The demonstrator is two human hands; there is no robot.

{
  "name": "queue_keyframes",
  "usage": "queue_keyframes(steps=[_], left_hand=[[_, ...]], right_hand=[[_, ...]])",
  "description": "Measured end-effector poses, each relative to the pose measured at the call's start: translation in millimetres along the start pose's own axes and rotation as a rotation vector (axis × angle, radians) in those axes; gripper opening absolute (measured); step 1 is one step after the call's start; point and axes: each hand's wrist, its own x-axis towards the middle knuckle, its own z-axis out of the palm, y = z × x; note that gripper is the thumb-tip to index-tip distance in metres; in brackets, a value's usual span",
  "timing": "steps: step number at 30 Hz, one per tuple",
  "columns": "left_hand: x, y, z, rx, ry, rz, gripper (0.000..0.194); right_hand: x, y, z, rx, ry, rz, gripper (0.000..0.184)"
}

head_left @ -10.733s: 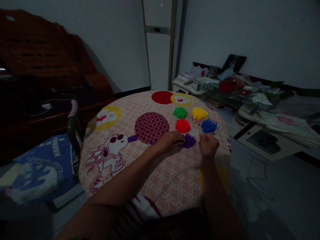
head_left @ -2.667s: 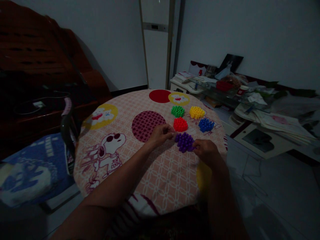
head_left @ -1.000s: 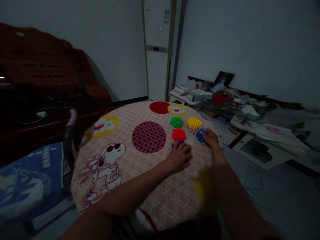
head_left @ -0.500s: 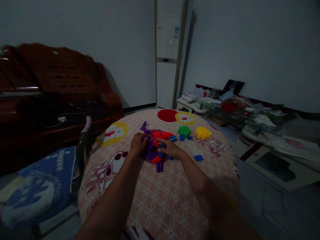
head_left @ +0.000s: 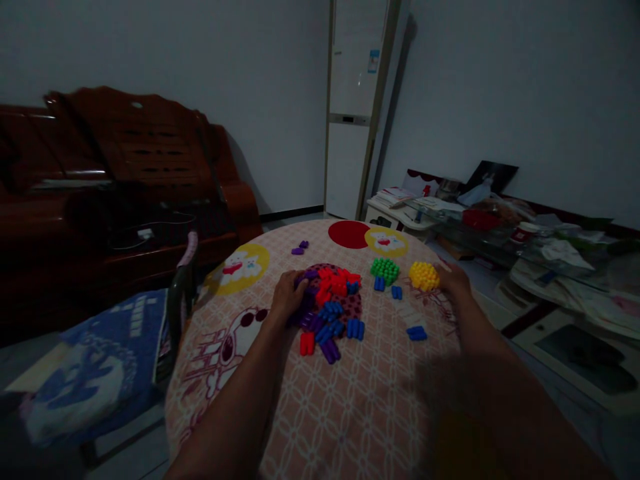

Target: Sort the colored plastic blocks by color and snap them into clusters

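My left hand [head_left: 287, 293] rests at the left side of a heap of purple plastic pieces [head_left: 307, 317], thumb and fingers apart against it. Red pieces [head_left: 340, 281] lie at the back of this heap and blue pieces [head_left: 330, 321] at its front. On the right, my right hand [head_left: 453, 280] is beside a tight yellow cluster of pieces [head_left: 424, 275], seemingly touching its right side; its fingers are mostly hidden. A green cluster [head_left: 385, 271] stands just left of the yellow one. Loose blue pieces [head_left: 417, 333] lie in front of them.
A patterned cloth covers the round table [head_left: 345, 413]. Two purple pieces [head_left: 300, 249] lie near its back left. A chair with a blue cover [head_left: 115, 360] stands at left, a wooden sofa [head_left: 150, 160] behind it. A cluttered glass-topped cabinet [head_left: 480, 243] is at right.
My right hand has left the red and blue pieces and moved right to the yellow cluster. My left hand stays by the purple pieces. The view has turned slightly left.
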Motion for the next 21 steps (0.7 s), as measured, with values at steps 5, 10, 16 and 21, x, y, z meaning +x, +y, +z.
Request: queue_keyframes(steps=[5, 10, 16, 21], left_hand=[[-1.0, 1.7, -0.6, 0.017, -0.017, -0.008, 0.037], [-1.0, 3.4, -0.9, -0.003, -0.028, -0.013, 0.039], [2.8, 4.4, -3.4, -0.072, 0.005, -0.105, 0.043], [9.9, 2.5, -9.8, -0.131, 0.021, -0.176, 0.049]], right_hand=[[6.8, -39.6, 34.4, 0.089, -0.366, 0.042, 0.038], [-19.3, -111.7, 67.2, 0.356, -0.631, -0.15, 0.032], [-81.9, -184.2, 76.4, 0.353, -0.866, -0.609, 0.049], [-106.1, -207.3, 63.6, 0.507, -0.98, -0.786, 0.057]])
